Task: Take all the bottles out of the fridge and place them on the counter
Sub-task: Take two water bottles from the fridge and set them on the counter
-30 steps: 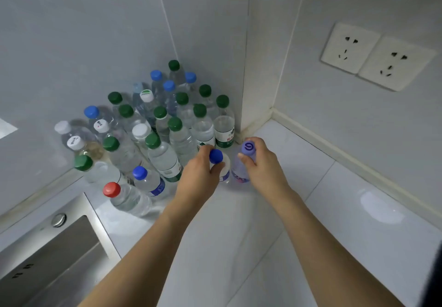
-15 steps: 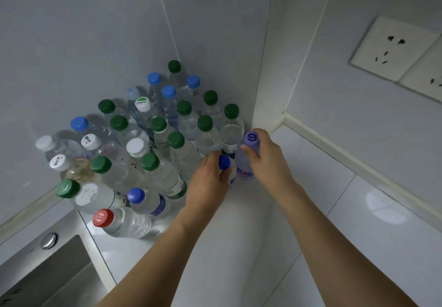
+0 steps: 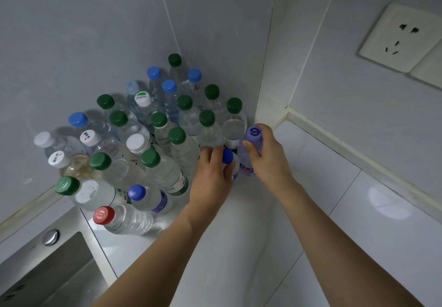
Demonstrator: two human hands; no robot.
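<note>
Left hand [image 3: 212,177]: fingers curled round a small blue-capped bottle [image 3: 230,163], gripping it just below the cap; bottle upright on the bench [image 3: 239,247].
Right hand [image 3: 267,158]: fingers and thumb wrapped round a purple-capped bottle [image 3: 250,153], also upright on the bench.
Relation: the two held bottles stand side by side, touching or nearly so, at the front right edge of the bottle cluster [image 3: 148,144], next to the wall corner.
Cluster position: packed into the bench corner against the grey wall, left of both hands.
Count by cap, held pair excluded: eleven green, five blue, five white, one pale blue, one red [image 3: 103,215]; some rear bottles may be hidden.
Sink [image 3: 47,273]: lower left, beside the cluster.
Wall sockets [image 3: 404,38]: upper right, well apart from the bottles.
</note>
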